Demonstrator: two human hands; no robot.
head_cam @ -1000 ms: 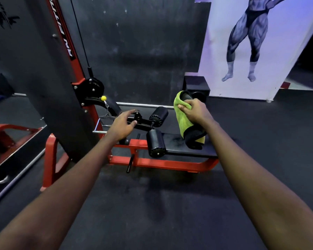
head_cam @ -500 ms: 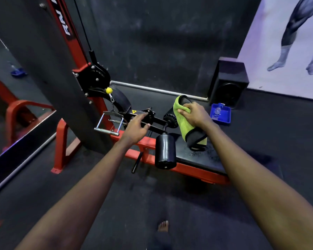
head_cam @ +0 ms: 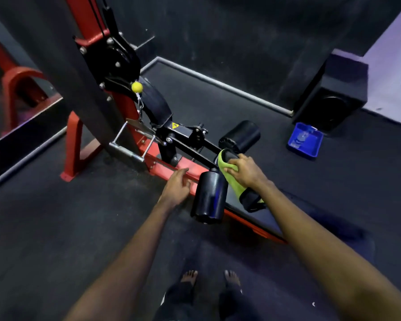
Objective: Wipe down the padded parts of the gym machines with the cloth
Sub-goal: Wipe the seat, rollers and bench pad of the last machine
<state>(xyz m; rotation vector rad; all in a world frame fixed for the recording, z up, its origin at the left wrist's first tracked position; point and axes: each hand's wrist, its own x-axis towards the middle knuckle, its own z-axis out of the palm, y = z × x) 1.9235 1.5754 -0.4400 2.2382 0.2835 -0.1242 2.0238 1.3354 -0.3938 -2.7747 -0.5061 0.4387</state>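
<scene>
R hand grips cloth on pad.
L hand at roller's 9 o'clock, fingers loose, holding nothing.

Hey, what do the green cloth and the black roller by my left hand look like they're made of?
Green cloth: likely microfibre or similar soft fabric, matt; it drapes in limp folds. Black roller: probably vinyl-covered padding, smooth with a bluish sheen; filling hidden.

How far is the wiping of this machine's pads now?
Done: cannot tell; no pad looks visibly wiped. In hand: the right hand grips the green cloth on the middle roller pad; the left hand hovers open. Possibly left: near roller pad, far roller pad, seat pad.
</scene>
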